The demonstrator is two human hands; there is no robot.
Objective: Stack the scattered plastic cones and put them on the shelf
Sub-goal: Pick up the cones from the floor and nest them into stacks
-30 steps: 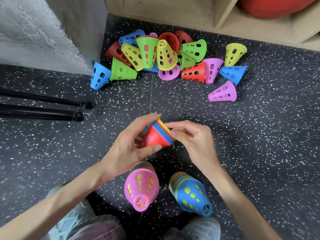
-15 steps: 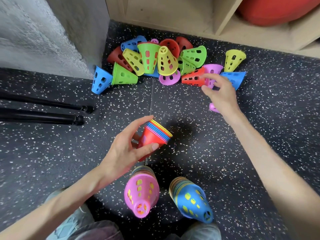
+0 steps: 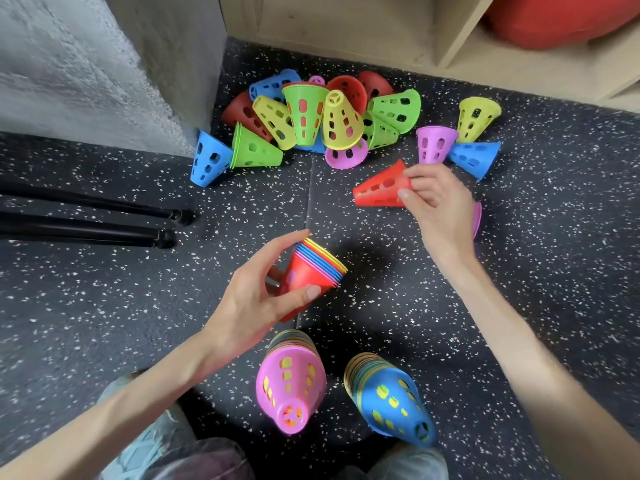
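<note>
**Right hand pinches a red cone, left hand grips a short stack**

Head view, the only one we have. We see the left hand [image 3: 256,299] wrapped around a small stack of cones [image 3: 313,271], red on the outside with blue, pink and yellow rims showing at the wide end. Thumb sits on the near side of the red wall, forefinger curves over the top edge, and the other fingers are tucked behind the stack. The stack is tilted, wide end up and to the right, held above the speckled floor [image 3: 104,306].

The right hand [image 3: 436,202] pinches a single red cone [image 3: 381,188] at its narrow end, thumb below and fingers above, curled close together. That cone lies roughly sideways, wide end toward the left, just in front of the pile. A pink rim peeks out behind the right wrist; we cannot tell more of it.

The loose pile of cones [image 3: 311,123] lies at the far side against the grey wall [image 3: 104,64] and the foot of the wooden shelf [image 3: 346,26]: blue, green, yellow, red, pink, tumbled over one another. A pink cone [image 3: 434,143], a blue cone [image 3: 476,157] and a yellow cone [image 3: 478,114] lie to the right of the pile.

Near us, two taller stacks lie on the floor, tips toward the camera: one topped pink [image 3: 291,386], one topped blue [image 3: 391,400], side by side, apart. Two black poles [image 3: 86,220] lie on the left. A red ball [image 3: 561,15] sits in the shelf.
</note>
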